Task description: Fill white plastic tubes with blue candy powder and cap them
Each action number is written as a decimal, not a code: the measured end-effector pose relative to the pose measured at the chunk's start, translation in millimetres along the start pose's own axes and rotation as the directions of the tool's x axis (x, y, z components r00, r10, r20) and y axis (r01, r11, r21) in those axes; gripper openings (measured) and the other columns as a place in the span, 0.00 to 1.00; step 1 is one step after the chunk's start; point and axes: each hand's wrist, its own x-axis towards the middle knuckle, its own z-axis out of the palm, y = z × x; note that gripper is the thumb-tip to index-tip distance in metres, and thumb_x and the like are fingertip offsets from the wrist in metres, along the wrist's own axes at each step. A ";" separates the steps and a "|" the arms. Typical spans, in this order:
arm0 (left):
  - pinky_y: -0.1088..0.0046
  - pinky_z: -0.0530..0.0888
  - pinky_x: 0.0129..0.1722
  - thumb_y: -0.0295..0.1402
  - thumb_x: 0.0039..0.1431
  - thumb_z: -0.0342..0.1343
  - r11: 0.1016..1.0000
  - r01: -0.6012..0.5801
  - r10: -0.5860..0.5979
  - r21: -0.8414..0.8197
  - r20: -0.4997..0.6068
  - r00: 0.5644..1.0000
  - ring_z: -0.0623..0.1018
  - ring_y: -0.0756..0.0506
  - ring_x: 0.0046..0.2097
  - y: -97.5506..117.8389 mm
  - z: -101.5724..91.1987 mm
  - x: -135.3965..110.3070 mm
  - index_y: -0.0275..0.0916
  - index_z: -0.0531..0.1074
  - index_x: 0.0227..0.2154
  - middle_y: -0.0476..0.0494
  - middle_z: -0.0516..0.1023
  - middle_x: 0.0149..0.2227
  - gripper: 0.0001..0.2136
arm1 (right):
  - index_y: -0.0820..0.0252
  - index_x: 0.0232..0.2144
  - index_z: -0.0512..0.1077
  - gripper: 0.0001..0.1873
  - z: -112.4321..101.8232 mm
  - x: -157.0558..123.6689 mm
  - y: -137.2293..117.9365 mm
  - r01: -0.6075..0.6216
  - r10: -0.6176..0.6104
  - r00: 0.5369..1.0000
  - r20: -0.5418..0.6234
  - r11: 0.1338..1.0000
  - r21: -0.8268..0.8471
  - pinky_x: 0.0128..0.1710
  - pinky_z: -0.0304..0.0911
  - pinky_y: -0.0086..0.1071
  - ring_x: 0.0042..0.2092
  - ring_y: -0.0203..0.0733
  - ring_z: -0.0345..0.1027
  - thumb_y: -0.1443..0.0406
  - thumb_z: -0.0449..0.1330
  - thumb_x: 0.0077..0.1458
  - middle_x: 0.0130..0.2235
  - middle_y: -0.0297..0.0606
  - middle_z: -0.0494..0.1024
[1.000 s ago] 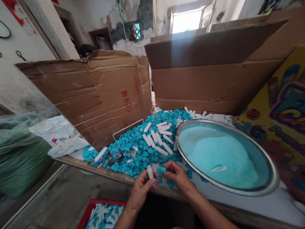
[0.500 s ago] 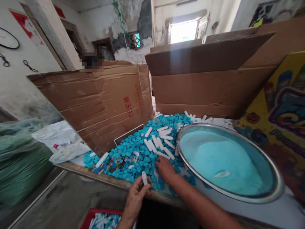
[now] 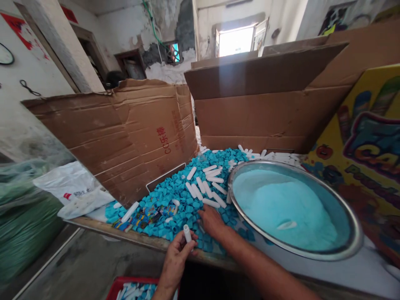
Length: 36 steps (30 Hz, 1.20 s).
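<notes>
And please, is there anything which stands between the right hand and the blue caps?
Nothing visible does: the right hand is down at the blue caps. Loose white tubes lie just beyond it, and the metal basin stands to its right.

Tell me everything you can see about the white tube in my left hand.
The white tube looks like plastic, with a narrower neck at its top and no cap on it. It is nearly upright, leaning slightly left, near the front edge of the table. Your left hand grips it; the fingers hide its lower part.
</notes>
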 end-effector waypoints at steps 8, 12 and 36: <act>0.70 0.73 0.29 0.44 0.35 0.65 1.000 0.007 -0.006 0.022 -0.011 1.000 0.74 0.43 0.34 4.2 -3.0 -3.4 0.37 0.74 0.29 0.45 0.76 0.30 0.18 | 0.62 0.29 0.73 0.10 3.0 -2.7 8.0 -0.066 0.072 0.997 -0.024 0.980 0.188 0.39 0.59 0.33 0.39 0.47 0.67 0.75 0.54 0.46 0.37 0.44 0.75; 0.71 0.73 0.29 0.43 0.39 0.63 0.999 0.015 -0.019 0.045 0.083 0.996 0.73 0.43 0.35 4.9 8.6 -1.3 0.37 0.74 0.33 0.44 0.75 0.34 0.18 | 0.62 0.35 0.72 0.12 -3.8 -23.0 20.5 -0.075 0.095 0.995 -0.036 0.928 0.365 0.34 0.62 0.30 0.34 0.40 0.69 0.72 0.52 0.49 0.34 0.38 0.77; 0.70 0.67 0.40 0.30 0.48 0.52 0.792 -0.313 0.093 0.524 0.403 0.910 0.71 0.43 0.38 -3.3 39.1 -11.6 0.37 0.72 0.35 0.44 0.75 0.34 0.10 | 0.62 0.39 0.71 0.20 -49.4 -114.6 26.6 -0.114 0.284 0.959 -0.009 0.411 0.905 0.30 0.64 0.32 0.28 0.39 0.67 0.56 0.56 0.47 0.25 0.34 0.72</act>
